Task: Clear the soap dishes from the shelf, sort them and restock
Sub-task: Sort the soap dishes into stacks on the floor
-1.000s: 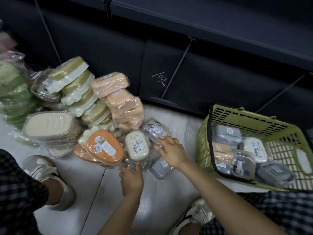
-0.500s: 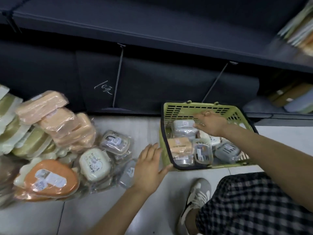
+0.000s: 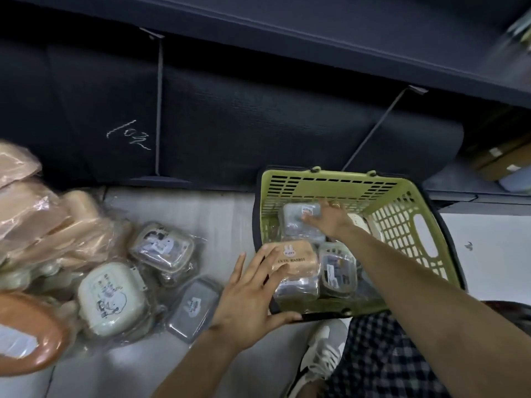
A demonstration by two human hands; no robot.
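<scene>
Head view: right hand [image 3: 330, 218] touches grey soap dish [image 3: 298, 222] in green basket [image 3: 402, 225].

Basket [image 3: 402, 225], centre-right of frame: yellow-green plastic w/ black rim. Inside it: grey soap dish [image 3: 298, 222], peach dish [image 3: 293, 258] w/ white rabbit print & dark lettering, clear-wrapped grey ones [image 3: 336, 271]. Lower left: cream dish [image 3: 110, 298] w/ black cartoon drawing, grey lid dish [image 3: 194, 308] w/ white logo, orange-brown dish [image 3: 31, 334]. Left edge: peach stack [image 3: 37, 214] in clear wrap. Shelf [image 3: 258, 116], top: black, white chalk scrawl. Floor [image 3: 201, 214] pale grey. Trousers [image 3: 388, 360], lower right: black/white check. Shoe [image 3: 321, 357] white.
</scene>
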